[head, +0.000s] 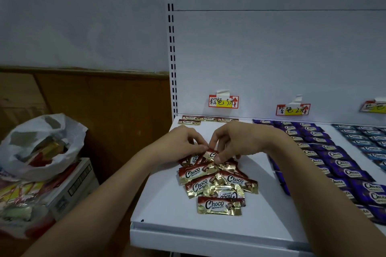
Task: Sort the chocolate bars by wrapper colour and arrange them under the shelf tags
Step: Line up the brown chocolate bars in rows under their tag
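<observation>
Loose brown-and-gold chocolate bars (217,183) lay heaped near the shelf's (158,198) front edge, seemingly awaiting rows under the brown tag (223,101). At the heap's far end the left hand (183,142) and right hand (236,142) each pinched the same top bar (212,155), probably to straighten it. Fingers hid most of that bar; the blue bars (367,144) ran off-frame.

A white shelf (163,210) is loaded with a loose heap of brown-and-gold Choco bars (217,181), rows of purple bars (334,160) beside it, and blue bars (367,142) at the far right.
</observation>
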